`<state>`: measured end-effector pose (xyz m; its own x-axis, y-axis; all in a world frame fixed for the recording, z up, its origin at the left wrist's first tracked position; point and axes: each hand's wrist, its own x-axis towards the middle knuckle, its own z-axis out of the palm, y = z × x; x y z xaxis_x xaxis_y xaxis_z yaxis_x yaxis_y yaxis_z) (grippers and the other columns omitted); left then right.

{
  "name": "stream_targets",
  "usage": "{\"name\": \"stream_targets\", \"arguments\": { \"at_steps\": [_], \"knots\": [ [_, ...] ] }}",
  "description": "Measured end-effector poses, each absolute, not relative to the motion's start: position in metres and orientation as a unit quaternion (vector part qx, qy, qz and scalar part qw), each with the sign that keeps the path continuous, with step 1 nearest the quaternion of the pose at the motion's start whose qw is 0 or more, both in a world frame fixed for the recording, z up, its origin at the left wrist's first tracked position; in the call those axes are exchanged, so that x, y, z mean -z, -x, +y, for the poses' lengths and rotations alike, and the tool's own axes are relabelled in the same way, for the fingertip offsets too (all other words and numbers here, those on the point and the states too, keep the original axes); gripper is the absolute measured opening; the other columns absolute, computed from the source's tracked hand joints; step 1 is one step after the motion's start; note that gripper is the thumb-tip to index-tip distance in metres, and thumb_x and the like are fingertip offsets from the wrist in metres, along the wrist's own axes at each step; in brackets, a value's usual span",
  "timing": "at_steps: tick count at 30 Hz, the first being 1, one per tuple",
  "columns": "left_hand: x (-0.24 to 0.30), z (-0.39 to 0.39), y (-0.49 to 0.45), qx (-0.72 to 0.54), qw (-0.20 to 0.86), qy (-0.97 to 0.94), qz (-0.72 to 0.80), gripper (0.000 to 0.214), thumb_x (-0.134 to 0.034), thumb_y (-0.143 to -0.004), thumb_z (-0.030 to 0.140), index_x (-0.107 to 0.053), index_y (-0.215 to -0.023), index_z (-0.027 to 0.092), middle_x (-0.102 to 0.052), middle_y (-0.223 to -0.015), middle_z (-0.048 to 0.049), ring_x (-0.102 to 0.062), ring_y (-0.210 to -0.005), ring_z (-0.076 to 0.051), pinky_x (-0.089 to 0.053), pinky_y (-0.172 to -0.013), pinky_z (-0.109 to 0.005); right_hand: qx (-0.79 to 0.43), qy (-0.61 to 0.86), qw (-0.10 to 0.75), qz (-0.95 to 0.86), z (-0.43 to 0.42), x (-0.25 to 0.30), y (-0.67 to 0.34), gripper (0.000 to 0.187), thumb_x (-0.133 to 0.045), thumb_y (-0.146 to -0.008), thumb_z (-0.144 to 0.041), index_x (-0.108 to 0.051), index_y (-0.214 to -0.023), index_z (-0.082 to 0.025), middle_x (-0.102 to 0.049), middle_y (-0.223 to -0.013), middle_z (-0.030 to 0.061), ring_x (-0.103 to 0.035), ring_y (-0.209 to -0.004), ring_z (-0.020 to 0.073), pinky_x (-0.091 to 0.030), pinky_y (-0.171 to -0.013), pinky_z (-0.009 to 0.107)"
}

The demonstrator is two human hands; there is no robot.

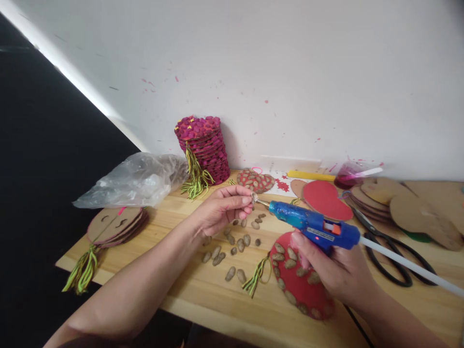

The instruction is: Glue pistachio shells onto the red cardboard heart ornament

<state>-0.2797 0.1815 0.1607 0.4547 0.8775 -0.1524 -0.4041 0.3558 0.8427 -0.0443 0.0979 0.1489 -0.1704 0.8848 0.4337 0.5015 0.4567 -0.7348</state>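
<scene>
My right hand (337, 273) grips a blue hot glue gun (308, 222), with a white glue stick (409, 263) running out of its back end. The gun's nozzle points left and meets a small peanut (254, 197) pinched in the fingertips of my left hand (226, 208). Below the gun lies a red heart-like card (292, 290) with peanuts stuck along its edge and across its upper part; my right hand partly hides it. A yellow-green tassel (255, 278) hangs off its left side. Loose peanuts (234, 249) are scattered on the table left of the card.
A stack of magenta peanut-covered pieces (206, 154) stands at the back beside a clear plastic bag (134, 179). Tasselled cardboard pieces (116, 224) lie at left. Black-handled scissors (395, 256), a red card (326, 199), cardboard shapes (416, 208) and a cup of dark liquid (346, 176) are at right.
</scene>
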Motion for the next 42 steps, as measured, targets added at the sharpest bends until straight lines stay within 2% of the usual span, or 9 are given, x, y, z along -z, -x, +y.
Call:
{"name": "stream_targets", "arguments": {
  "at_steps": [35, 39, 42],
  "knots": [
    [-0.1620, 0.1804, 0.2801, -0.417, 0.764, -0.385, 0.306, 0.024, -0.087, -0.067, 0.017, -0.069, -0.082, 0.011, -0.069, -0.070, -0.0039, -0.064, -0.060, -0.009, -0.052, -0.055, -0.015, -0.202, 0.478, 0.435, -0.736, 0.0984, -0.1494, 0.0431, 0.030, -0.059, -0.092, -0.028, -0.054, -0.063, -0.023, -0.055, -0.049, -0.0029, -0.054, -0.044, 0.0132, -0.043, -0.044, 0.027],
    [-0.1626, 0.1809, 0.2805, -0.423, 0.761, -0.387, 0.303, 0.025, -0.087, -0.066, 0.018, -0.069, -0.081, 0.011, -0.069, -0.071, -0.0041, -0.064, -0.059, -0.009, -0.052, -0.054, -0.015, -0.228, 0.497, 0.413, -0.728, 0.0998, -0.1459, 0.0405, 0.029, -0.060, -0.092, -0.032, -0.055, -0.064, -0.022, -0.057, -0.051, -0.0021, -0.055, -0.047, 0.0137, -0.044, -0.046, 0.027],
    [-0.1614, 0.1817, 0.2821, -0.428, 0.759, -0.386, 0.302, 0.024, -0.088, -0.065, 0.017, -0.070, -0.082, 0.011, -0.069, -0.072, -0.0042, -0.064, -0.059, -0.009, -0.052, -0.054, -0.015, -0.304, 0.531, 0.403, -0.681, 0.1039, -0.1460, 0.0405, 0.031, -0.062, -0.092, -0.039, -0.057, -0.067, -0.021, -0.058, -0.050, -0.0019, -0.056, -0.045, 0.0130, -0.045, -0.045, 0.026]
  ]
}}
